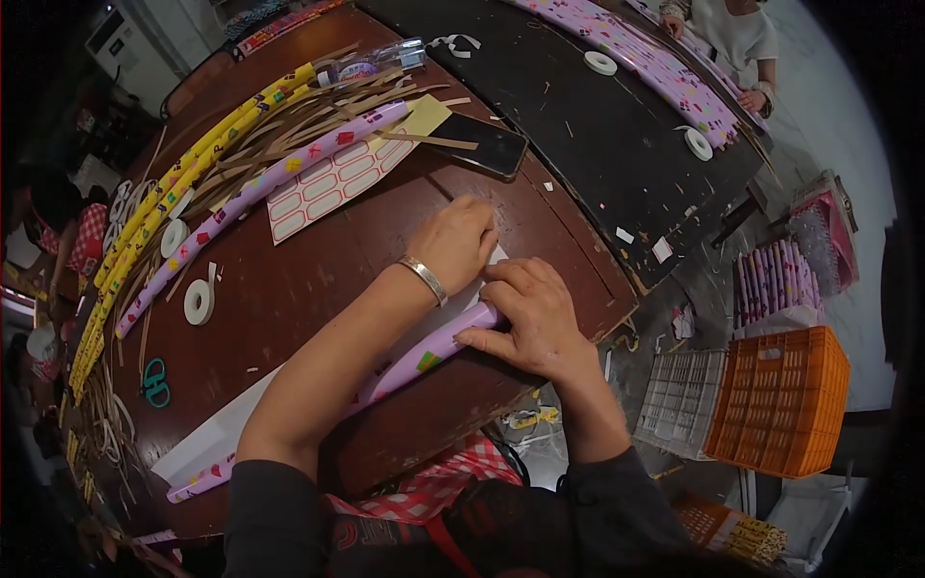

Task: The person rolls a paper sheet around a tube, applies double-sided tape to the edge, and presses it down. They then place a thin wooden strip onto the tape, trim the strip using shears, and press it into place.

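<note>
A partly rolled sheet of lilac patterned wrapping paper [429,354] lies across the brown table, its white inner side [217,432] spread beyond the roll. My right hand [532,316] grips the roll's right end, thumb on the near side and fingers bent over the top. Just above it, my left hand [453,243], with a silver bracelet at the wrist, is closed with curled fingers beside the white paper edge. What those fingers hold, if anything, is hidden. My left forearm crosses over the roll and covers its middle.
A finished lilac roll [260,193], yellow rolls [183,183], label sheets [332,183], a phone [482,146], tape [199,301] and teal scissors [155,382] lie on the table. Across the black table [617,164] sits another person [737,39]. An orange crate [780,405] stands right.
</note>
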Motion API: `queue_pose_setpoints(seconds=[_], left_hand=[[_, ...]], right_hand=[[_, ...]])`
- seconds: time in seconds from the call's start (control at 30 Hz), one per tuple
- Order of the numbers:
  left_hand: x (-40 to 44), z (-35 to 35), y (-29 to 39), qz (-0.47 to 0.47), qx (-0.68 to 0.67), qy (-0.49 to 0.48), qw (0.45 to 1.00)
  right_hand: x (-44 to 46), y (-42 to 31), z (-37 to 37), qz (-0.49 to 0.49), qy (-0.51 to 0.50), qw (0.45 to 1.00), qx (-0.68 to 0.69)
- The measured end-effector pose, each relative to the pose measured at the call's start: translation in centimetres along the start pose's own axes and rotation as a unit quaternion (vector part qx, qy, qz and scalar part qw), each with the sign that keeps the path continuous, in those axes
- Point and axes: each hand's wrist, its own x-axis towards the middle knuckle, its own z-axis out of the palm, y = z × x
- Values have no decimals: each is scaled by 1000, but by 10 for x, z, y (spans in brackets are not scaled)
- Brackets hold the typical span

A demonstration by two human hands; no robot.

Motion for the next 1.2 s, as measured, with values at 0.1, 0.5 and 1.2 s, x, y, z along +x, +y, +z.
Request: queue_pose_setpoints(seconds=[0.1, 0.5, 1.2], left_hand=[[-3, -5, -2, 7, 11, 6, 1000], [-44, -47, -22, -21, 143, 54, 988], [-55, -70, -15, -104, 188, -20, 976]], right_hand=[[0, 0, 0, 4, -6, 1000, 4], [1, -2, 1, -10, 16, 1000, 4], [2, -5, 2, 6, 6, 1000, 4]])
